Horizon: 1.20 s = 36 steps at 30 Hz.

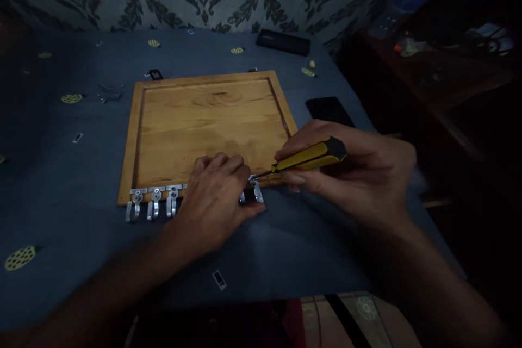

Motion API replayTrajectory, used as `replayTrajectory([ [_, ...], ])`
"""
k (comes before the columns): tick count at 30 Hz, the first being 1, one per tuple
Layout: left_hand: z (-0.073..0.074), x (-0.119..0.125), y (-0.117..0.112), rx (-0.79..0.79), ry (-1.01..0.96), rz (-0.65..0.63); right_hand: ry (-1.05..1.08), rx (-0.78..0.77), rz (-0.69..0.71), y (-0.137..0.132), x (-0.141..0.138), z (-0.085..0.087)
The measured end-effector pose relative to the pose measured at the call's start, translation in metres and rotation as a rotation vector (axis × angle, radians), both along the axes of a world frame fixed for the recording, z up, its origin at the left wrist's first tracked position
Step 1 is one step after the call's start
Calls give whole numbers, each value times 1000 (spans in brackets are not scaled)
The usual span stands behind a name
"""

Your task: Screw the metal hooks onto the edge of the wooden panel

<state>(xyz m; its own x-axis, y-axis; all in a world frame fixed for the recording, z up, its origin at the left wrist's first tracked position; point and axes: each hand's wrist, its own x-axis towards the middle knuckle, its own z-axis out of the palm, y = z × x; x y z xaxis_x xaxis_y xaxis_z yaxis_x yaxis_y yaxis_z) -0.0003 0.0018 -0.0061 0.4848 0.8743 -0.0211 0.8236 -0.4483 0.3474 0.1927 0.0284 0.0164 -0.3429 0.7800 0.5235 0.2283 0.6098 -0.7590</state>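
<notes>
A wooden board [204,119] with a raised rim lies on the blue cloth. Several metal hooks [155,202] hang along its near edge. My left hand [216,201] rests over the near edge, fingers curled and pressed down beside the rightmost hook [258,190]. My right hand [350,174] grips a yellow-and-black screwdriver [310,156], held nearly level, its tip at the top of that rightmost hook.
The blue tablecloth [61,174] has yellow spots. Two dark phones lie on it, one at the back [283,42], one right of the board [328,110]. Small bits lie scattered on the cloth. A dark shelf with clutter [440,65] stands to the right. The table's near edge [261,296] is close.
</notes>
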Motion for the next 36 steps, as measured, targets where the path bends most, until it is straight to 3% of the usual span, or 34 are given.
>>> replayTrajectory([
  [7, 0, 1, -1, 5, 11, -3, 36, 172, -101, -3, -6, -7],
  [13, 3, 0, 0, -5, 4, 0, 252, 184, -367, -3, -6, -6],
  [18, 2, 0, -1, 2, 6, 10, 98, 68, -307, 3, -7, -13],
  [23, 1, 0, -1, 12, 10, -6, -26, 107, -281, 4, -6, -19],
  [36, 3, 1, 0, -5, 43, 1, -23, 83, -180, 6, -5, -18],
])
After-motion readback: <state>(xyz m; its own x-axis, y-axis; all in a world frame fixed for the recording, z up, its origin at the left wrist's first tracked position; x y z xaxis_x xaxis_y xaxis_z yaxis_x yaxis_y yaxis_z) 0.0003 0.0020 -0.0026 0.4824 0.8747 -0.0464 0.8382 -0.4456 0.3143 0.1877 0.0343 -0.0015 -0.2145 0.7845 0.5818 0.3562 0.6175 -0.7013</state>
